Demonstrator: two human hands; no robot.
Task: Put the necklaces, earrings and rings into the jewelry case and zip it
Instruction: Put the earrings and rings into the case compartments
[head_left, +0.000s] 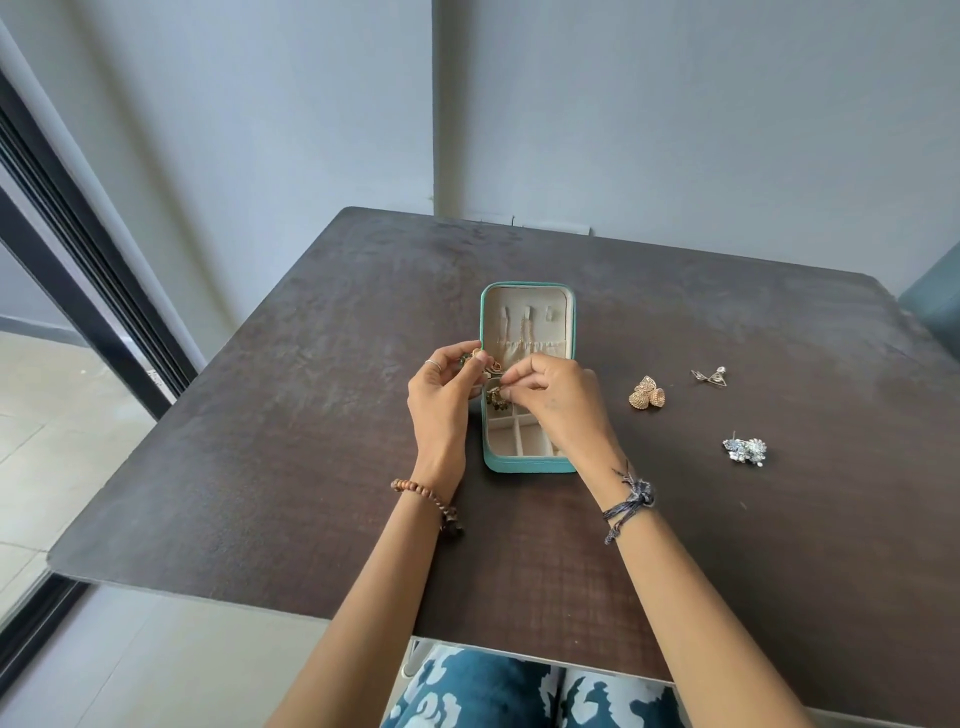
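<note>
dark table (311, 441) – grey wall (260, 130), glass door (52, 234)

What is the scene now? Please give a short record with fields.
case: teal jewelry case lies open on the dark table
left hand: pinches a small gold piece above the case
right hand: pinches a small piece above the case
in lid: gold chain hangs
left out: gold earrings, silver earrings, blue earrings

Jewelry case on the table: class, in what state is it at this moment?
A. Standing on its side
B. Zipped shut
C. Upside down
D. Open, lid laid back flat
D: the jewelry case lies open, its lid flat and its lined compartments showing.
</note>
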